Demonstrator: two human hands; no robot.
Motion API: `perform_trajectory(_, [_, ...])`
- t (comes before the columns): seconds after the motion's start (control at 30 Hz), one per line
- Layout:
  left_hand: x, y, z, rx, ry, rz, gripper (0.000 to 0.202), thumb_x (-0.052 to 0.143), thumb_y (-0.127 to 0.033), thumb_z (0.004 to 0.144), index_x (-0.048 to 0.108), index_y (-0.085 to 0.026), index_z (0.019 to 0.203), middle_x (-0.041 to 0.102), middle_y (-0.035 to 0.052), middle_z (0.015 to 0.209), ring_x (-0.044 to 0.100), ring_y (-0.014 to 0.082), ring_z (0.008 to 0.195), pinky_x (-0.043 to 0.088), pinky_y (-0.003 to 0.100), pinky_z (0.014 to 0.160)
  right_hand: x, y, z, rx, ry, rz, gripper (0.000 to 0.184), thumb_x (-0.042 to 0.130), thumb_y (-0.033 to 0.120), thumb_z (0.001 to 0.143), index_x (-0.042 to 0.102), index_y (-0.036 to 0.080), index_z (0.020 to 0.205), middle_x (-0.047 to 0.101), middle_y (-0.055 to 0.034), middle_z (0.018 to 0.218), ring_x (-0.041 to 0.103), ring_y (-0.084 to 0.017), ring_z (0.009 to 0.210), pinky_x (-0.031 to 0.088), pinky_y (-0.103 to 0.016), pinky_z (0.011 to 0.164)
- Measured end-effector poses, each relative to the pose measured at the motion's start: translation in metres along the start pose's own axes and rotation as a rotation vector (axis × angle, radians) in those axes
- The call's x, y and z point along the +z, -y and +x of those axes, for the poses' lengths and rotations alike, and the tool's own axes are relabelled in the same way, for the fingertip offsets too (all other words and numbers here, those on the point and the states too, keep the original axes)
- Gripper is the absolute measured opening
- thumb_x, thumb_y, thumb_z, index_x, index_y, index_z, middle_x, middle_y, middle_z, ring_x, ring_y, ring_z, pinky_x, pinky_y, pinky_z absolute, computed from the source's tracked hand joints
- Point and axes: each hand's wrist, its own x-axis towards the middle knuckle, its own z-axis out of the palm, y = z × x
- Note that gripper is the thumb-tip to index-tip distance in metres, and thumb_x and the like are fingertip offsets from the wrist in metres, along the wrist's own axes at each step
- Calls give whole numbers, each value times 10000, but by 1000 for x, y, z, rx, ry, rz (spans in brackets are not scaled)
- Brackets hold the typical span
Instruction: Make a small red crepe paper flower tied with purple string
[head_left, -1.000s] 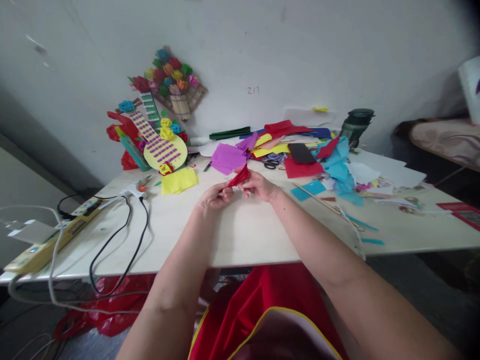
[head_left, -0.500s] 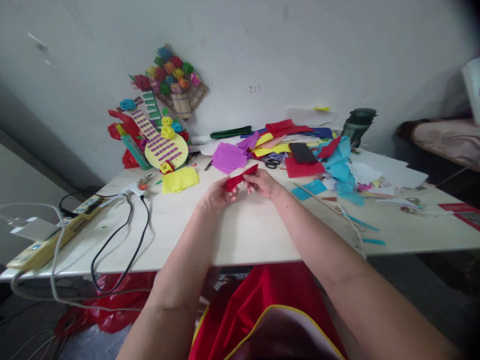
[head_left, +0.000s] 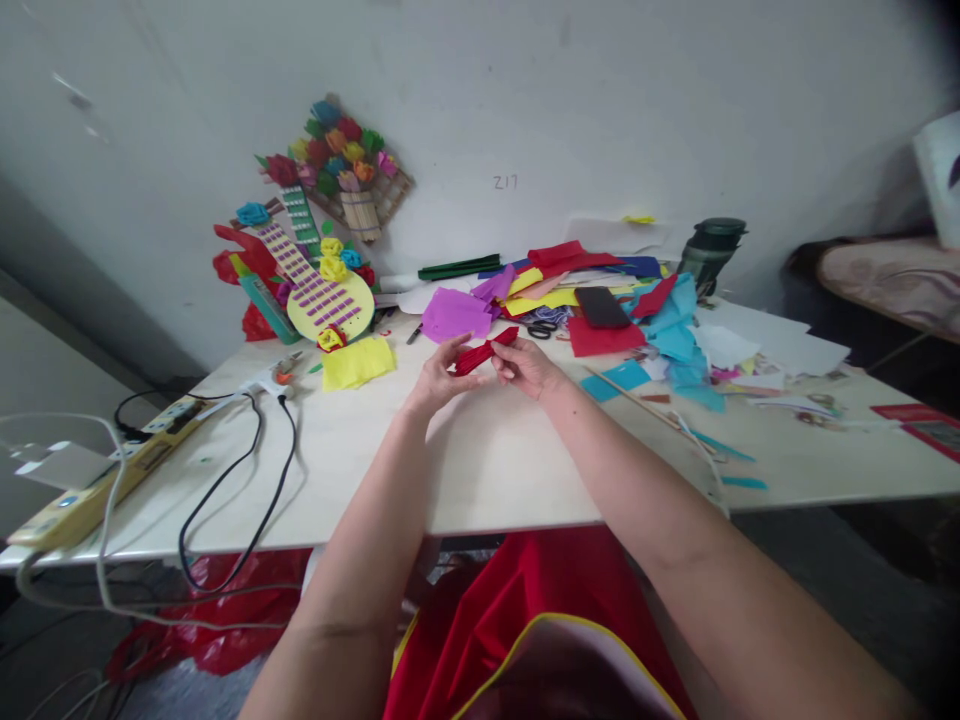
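A folded strip of red paper is held above the pale table between both my hands. My left hand pinches its left end, fingers closed round it. My right hand grips the right part, thumb and fingers pressed on the paper. A purple sheet lies just beyond the hands, and a yellow sheet lies to their left.
A heap of coloured paper with scissors, a black phone and a dark bottle fills the far right. Paper-flower crafts lean on the wall. A power strip and black cable lie left. A thin stick lies right.
The red paper has been turned from pointing up and right to lying flatter between the hands. My left hand's fingers have shifted up along it.
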Motion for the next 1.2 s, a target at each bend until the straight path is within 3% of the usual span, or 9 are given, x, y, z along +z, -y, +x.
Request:
perform_trajectory(0.13, [11, 9, 3, 110, -28, 255, 708, 733, -342, 614, 452, -138, 1232, 601, 129, 1092, 609, 170, 827, 487, 312, 758, 2, -1, 0, 21, -12, -3, 314, 741, 393, 612, 543, 159, 679, 539, 52, 517, 361, -39, 358, 345, -204, 358])
perform_trajectory(0.33, [13, 9, 2, 362, -106, 676, 577, 645, -236, 660, 463, -151, 1201, 559, 123, 1131, 546, 218, 1010, 445, 356, 865, 7, -1, 0, -6, -108, -74, 352, 737, 399, 593, 459, 183, 581, 414, 86, 413, 254, -32, 341, 233, -201, 344])
perform_trajectory(0.43, [15, 9, 1, 361, -131, 819, 653, 615, -183, 641, 409, -160, 1261, 548, 118, 1140, 532, 224, 1017, 435, 365, 877, 10, -4, 1, -33, -173, -117, 309, 737, 375, 579, 494, 185, 592, 347, 101, 386, 247, -41, 359, 223, -210, 376])
perform_trajectory(0.6, [26, 7, 2, 304, -160, 1019, 701, 555, -141, 670, 331, -127, 1335, 534, 142, 1131, 514, 241, 1036, 425, 350, 855, 16, -11, 5, -40, -265, -155, 270, 742, 336, 525, 607, 170, 689, 568, 36, 589, 452, -76, 520, 297, -224, 485])
perform_trajectory(0.77, [35, 1, 4, 243, -252, 1274, 574, 449, -134, 761, 370, -119, 1329, 556, 151, 1010, 519, 268, 959, 387, 381, 817, 23, -16, 8, -10, -361, -158, 239, 733, 301, 491, 613, 171, 651, 588, 34, 620, 506, -102, 641, 357, -246, 607])
perform_trajectory(0.97, [39, 6, 7, 215, -237, 1252, 493, 397, -130, 799, 407, -67, 1287, 555, 177, 976, 512, 277, 939, 373, 384, 806, 28, -20, 10, 20, -439, -120, 240, 730, 293, 458, 564, 167, 576, 523, 48, 553, 453, -85, 566, 350, -245, 571])
perform_trajectory(1.2, [34, 12, 9, 201, -294, 1092, 423, 422, -128, 786, 442, -85, 1207, 568, 178, 999, 522, 258, 963, 386, 376, 838, 34, -17, 7, -14, -414, -229, 235, 717, 334, 495, 594, 163, 598, 530, 36, 553, 457, -92, 581, 341, -241, 567])
